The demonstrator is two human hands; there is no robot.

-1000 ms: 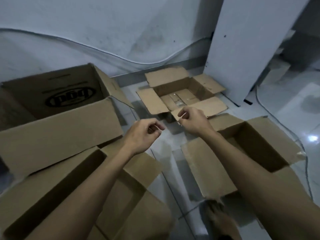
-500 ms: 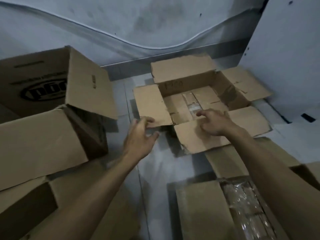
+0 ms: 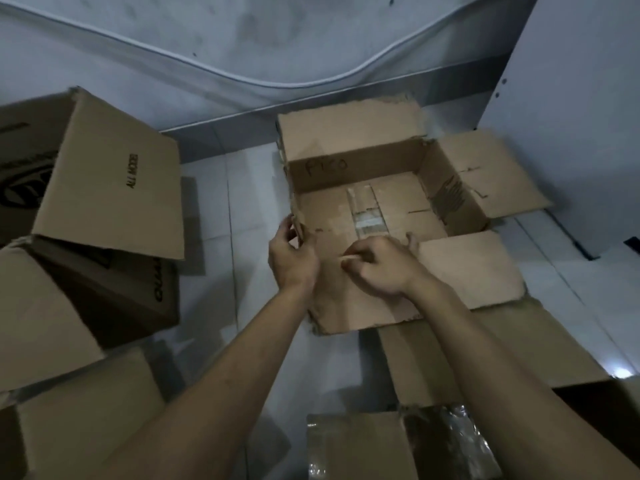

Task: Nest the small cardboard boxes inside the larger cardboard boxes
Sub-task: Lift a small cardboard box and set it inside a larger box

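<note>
Both hands have closed in on the small box (image 3: 381, 188): the left hand (image 3: 292, 259) now pinches its left corner, the right hand (image 3: 382, 265) curls over the near flap (image 3: 433, 282).

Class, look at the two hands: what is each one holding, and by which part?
Both hold the small open box: the left hand pinches its left flap's edge, the right hand grips its near flap.

Both hands (image 3: 292, 259) (image 3: 382, 266) grip the open small box's (image 3: 363, 161) near flaps.

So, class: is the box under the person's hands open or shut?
Open: the box has its flaps spread outward, and its taped floor shows bare.
</note>
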